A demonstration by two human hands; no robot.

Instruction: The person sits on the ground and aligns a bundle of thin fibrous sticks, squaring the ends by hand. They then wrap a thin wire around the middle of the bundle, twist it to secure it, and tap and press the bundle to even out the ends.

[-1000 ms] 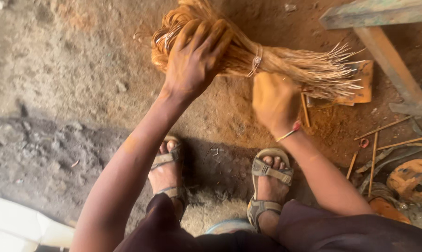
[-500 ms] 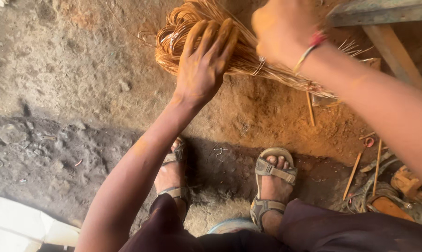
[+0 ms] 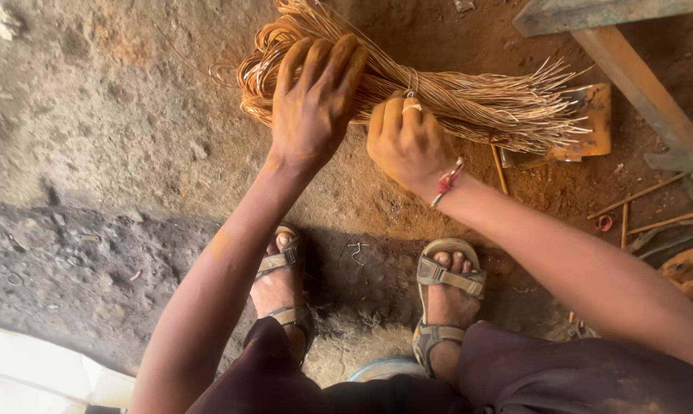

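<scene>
A thick bundle of thin rusty wires point(image 3: 469, 100) lies on the dirt floor, looped at its left end and frayed at its right. A wire tie point(image 3: 410, 83) binds its middle. My left hand point(image 3: 313, 103) presses flat on the looped end, fingers spread. My right hand point(image 3: 407, 142), dusted orange and wearing a red wrist thread, is closed on the bundle just below the tie.
My feet in strap sandals point(image 3: 447, 295) stand on the ground below the bundle. A wooden frame leg point(image 3: 630, 73) slants at top right. A rusty flat plate point(image 3: 584, 126) lies under the frayed ends. Loose rods point(image 3: 653, 207) and scrap lie at right.
My right hand, raised to the upper right half a second ago, has come down onto the bundle by the tie. My left hand stayed on the looped end.
</scene>
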